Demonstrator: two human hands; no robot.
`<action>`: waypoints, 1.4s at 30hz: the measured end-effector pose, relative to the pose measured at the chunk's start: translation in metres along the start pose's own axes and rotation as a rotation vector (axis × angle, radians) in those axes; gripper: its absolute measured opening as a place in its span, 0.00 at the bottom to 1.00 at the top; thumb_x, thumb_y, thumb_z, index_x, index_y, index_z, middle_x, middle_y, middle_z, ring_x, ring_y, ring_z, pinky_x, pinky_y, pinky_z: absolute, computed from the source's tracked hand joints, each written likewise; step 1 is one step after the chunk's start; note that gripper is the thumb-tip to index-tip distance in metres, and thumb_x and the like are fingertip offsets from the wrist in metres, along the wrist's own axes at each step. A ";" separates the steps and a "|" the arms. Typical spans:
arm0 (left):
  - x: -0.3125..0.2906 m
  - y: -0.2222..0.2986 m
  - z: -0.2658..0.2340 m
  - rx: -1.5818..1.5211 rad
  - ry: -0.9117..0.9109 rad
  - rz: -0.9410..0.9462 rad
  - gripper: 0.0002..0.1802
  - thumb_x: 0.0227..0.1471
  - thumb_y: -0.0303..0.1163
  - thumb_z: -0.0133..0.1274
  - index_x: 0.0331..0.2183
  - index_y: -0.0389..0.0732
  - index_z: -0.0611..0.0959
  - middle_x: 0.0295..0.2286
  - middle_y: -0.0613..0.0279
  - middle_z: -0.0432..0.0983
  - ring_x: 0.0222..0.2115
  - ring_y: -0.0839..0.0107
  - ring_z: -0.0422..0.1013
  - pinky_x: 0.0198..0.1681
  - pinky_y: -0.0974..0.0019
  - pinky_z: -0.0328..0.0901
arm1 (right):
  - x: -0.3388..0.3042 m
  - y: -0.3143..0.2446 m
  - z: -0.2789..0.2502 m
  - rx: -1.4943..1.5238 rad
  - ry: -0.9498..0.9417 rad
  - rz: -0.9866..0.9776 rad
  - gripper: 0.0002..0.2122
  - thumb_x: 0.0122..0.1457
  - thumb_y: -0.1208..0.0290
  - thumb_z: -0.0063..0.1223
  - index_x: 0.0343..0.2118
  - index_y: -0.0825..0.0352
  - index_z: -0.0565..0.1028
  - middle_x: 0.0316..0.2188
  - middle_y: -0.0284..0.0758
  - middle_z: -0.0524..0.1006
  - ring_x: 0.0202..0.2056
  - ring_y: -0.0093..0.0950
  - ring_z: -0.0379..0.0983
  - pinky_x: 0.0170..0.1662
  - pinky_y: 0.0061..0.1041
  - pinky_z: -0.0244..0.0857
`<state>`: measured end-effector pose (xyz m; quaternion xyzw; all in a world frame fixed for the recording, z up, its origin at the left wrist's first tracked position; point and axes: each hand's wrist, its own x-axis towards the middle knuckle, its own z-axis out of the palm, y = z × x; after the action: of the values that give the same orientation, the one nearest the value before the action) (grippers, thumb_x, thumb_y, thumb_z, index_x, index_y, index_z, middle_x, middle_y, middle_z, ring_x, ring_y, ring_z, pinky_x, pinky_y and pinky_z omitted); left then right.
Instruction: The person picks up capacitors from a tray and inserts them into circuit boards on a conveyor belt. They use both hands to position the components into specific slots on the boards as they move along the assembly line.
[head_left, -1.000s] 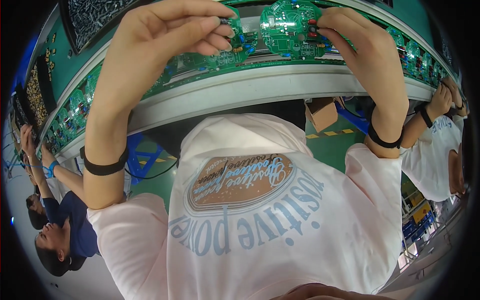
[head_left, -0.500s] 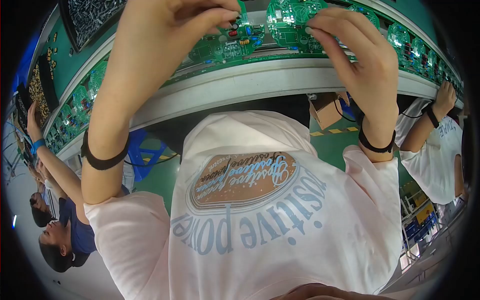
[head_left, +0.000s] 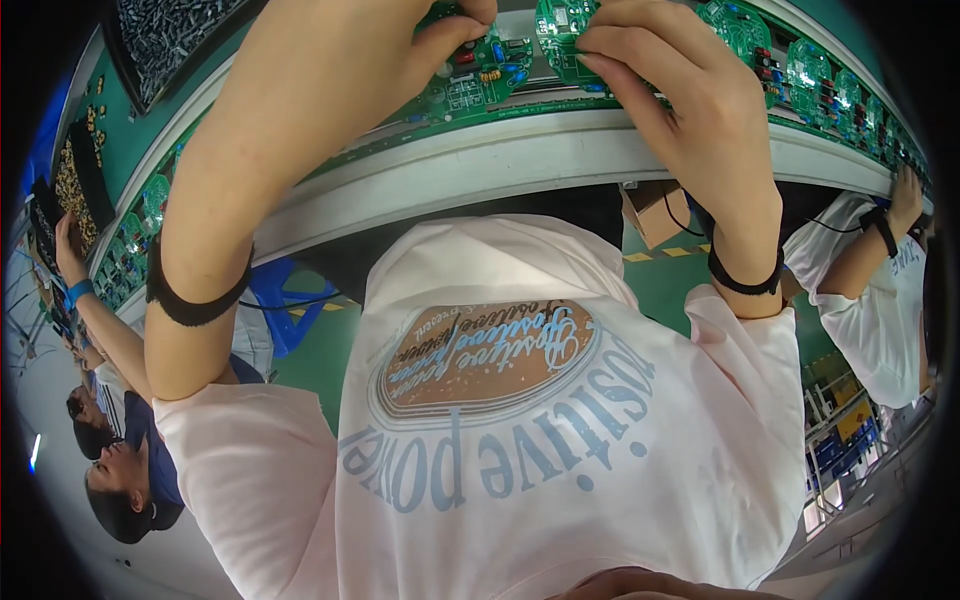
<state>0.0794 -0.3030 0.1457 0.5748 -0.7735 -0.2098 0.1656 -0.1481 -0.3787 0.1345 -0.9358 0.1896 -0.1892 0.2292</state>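
My left hand [head_left: 340, 70] is raised to the conveyor line [head_left: 520, 160] at the top of the view. Its thumb and fingers pinch the edge of a green circuit board [head_left: 478, 82] carrying small coloured components. My right hand [head_left: 680, 95] grips the rim of a round green circuit board [head_left: 560, 28] just to the right of the first one. Both boards sit at the line's green surface, partly hidden by my fingers. Each wrist wears a black band.
More round green boards [head_left: 800, 65] lie along the belt to the right. A co-worker's arm [head_left: 870, 240] reaches to the line at far right; another person [head_left: 100, 330] works at far left. A tray of small parts [head_left: 160, 35] sits at upper left, a cardboard box [head_left: 660, 210] under the line.
Both hands have moved up and away from me with the boards, from just above the line down onto it. The co-worker's arm at left has lifted.
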 end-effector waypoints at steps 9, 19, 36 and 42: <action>0.004 0.001 -0.002 0.035 -0.006 0.040 0.06 0.45 0.22 0.64 0.29 0.35 0.83 0.29 0.55 0.81 0.35 0.52 0.75 0.40 0.55 0.71 | -0.003 -0.001 -0.002 -0.022 0.025 0.041 0.08 0.49 0.79 0.66 0.33 0.67 0.80 0.36 0.37 0.79 0.37 0.38 0.78 0.39 0.33 0.73; 0.009 0.000 0.000 -0.116 -0.023 -0.037 0.05 0.47 0.23 0.64 0.30 0.35 0.84 0.29 0.54 0.81 0.33 0.54 0.76 0.37 0.58 0.72 | -0.007 0.001 -0.001 -0.036 0.034 0.060 0.08 0.48 0.80 0.66 0.33 0.68 0.80 0.36 0.37 0.79 0.36 0.38 0.78 0.38 0.32 0.73; 0.009 -0.002 0.006 -0.149 0.038 -0.014 0.05 0.47 0.22 0.64 0.30 0.35 0.85 0.28 0.55 0.82 0.32 0.55 0.77 0.37 0.58 0.72 | -0.006 0.001 -0.004 -0.037 0.048 0.076 0.07 0.49 0.80 0.66 0.32 0.68 0.80 0.36 0.37 0.79 0.35 0.38 0.79 0.37 0.32 0.73; 0.013 0.001 0.004 -0.065 -0.002 0.023 0.04 0.46 0.24 0.63 0.29 0.36 0.84 0.27 0.55 0.81 0.32 0.54 0.77 0.36 0.57 0.72 | -0.006 0.001 -0.005 -0.037 0.043 0.079 0.07 0.49 0.81 0.66 0.31 0.68 0.80 0.35 0.37 0.79 0.34 0.38 0.78 0.36 0.31 0.73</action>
<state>0.0731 -0.3146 0.1425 0.5599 -0.7730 -0.2333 0.1858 -0.1560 -0.3788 0.1362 -0.9274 0.2346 -0.1967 0.2149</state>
